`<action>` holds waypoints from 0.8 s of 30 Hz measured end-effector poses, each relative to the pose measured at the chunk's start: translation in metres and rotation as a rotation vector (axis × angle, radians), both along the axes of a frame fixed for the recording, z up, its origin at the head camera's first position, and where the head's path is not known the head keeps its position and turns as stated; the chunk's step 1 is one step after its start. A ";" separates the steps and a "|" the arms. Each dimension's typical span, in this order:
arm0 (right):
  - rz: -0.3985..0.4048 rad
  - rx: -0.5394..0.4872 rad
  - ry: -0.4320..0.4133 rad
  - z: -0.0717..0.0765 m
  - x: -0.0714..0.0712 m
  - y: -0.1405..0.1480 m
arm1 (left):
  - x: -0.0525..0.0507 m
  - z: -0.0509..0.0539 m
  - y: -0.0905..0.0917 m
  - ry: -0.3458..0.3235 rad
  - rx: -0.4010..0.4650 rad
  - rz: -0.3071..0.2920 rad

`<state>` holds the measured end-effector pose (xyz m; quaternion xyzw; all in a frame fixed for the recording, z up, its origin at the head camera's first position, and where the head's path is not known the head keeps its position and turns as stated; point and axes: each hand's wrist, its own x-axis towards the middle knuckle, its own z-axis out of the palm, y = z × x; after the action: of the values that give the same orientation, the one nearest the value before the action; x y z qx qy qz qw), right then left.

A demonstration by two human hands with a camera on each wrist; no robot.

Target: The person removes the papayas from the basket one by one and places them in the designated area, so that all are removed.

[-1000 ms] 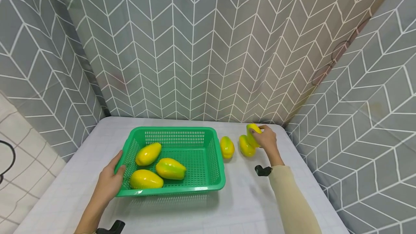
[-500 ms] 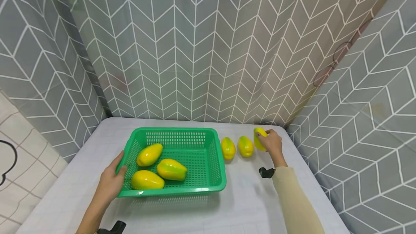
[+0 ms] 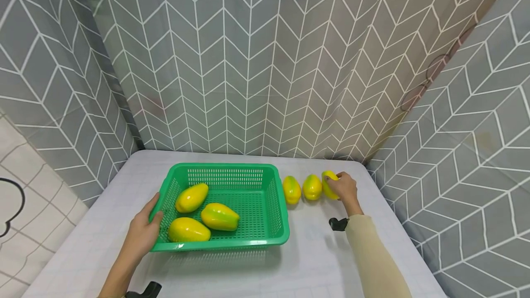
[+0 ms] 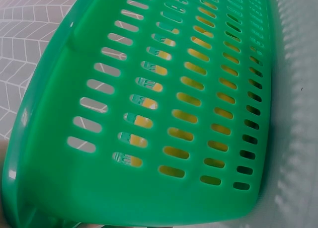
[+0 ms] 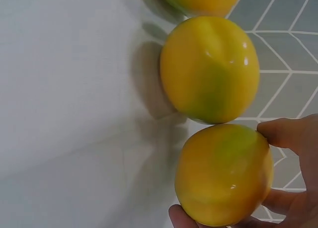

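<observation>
My left hand (image 3: 142, 232) grips the left rim of a green plastic basket (image 3: 236, 243), thumb over the edge. In the left wrist view the basket's slotted wall (image 4: 164, 188) fills most of the frame, with yellow showing through the slots. Three glossy yellow-green papayas lie inside: one at the back (image 3: 192, 197), one in the middle (image 3: 220, 217) and one at the front (image 3: 189, 230). To the basket's right, my right hand (image 3: 344, 190) holds another papaya (image 5: 223, 176) between thumb and fingers. That papaya touches or nearly touches a neighbouring papaya (image 5: 209, 69).
Two papayas stand on the white-covered table (image 3: 306, 261) between the basket and my right hand; the left one (image 3: 292, 190) is close to the basket's right side. Grey patterned curtains (image 3: 248, 82) enclose the table at the back and sides.
My right hand has moved the held papaya right, off the neighbouring one, then lowered it towards the viewer at the row's right end. The left hand keeps its grip on the basket.
</observation>
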<state>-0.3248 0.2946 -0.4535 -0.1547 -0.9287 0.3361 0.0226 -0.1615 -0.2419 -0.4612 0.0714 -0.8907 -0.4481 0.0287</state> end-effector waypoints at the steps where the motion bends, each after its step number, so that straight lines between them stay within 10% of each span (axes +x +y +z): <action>1: 0.000 0.004 -0.001 -0.001 0.000 0.000 | 0.000 0.000 0.000 0.002 -0.002 0.000; 24: 0.007 0.045 -0.058 -0.012 0.002 0.000 | 0.000 -0.001 0.001 -0.015 -0.012 0.008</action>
<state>-0.3227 0.2945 -0.4657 -0.1608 -0.9369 0.3104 -0.0020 -0.1613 -0.2408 -0.4618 0.0782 -0.8933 -0.4420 0.0244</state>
